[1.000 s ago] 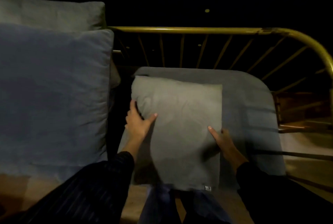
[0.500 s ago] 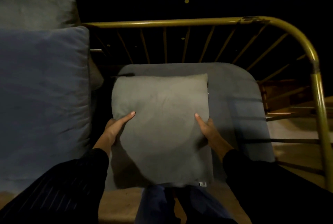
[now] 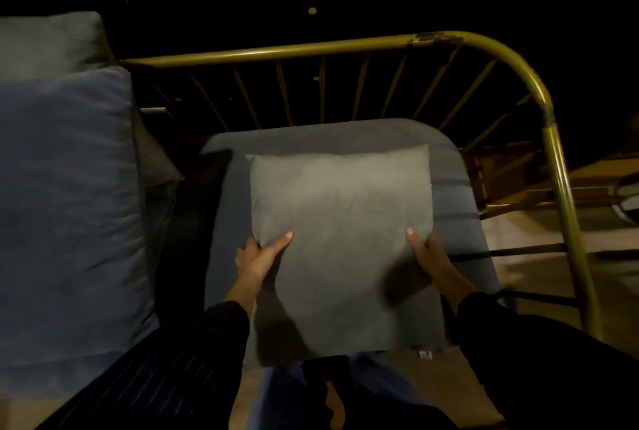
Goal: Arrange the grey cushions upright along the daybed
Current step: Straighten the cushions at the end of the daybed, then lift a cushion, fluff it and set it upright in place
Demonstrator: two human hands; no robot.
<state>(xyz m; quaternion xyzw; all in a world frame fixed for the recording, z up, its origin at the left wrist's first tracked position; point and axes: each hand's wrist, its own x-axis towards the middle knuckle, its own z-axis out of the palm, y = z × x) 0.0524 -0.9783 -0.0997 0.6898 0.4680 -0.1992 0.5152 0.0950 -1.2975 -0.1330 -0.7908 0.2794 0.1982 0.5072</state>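
Small grey cushion (image 3: 340, 239): pale, square, held by both side edges, lying against the front of a larger blue-grey cushion (image 3: 460, 208) that leaned on the spindles at the right end of the daybed; a small tag (image 3: 424, 354) showed at its lower right corner.

Left hand (image 3: 257, 258): clamped on the small cushion's left edge, thumb on its face, fingers wrapped behind.

Right hand (image 3: 430, 255): clamped on the right edge in the same way, thumb forward.

Brass rail (image 3: 276, 51): ran along the back and curved down at the right.

Large blue cushion (image 3: 65, 205): stood upright at the left, another grey cushion (image 3: 48, 42) behind it.

Dark sleeves covered both forearms. The room was dim.
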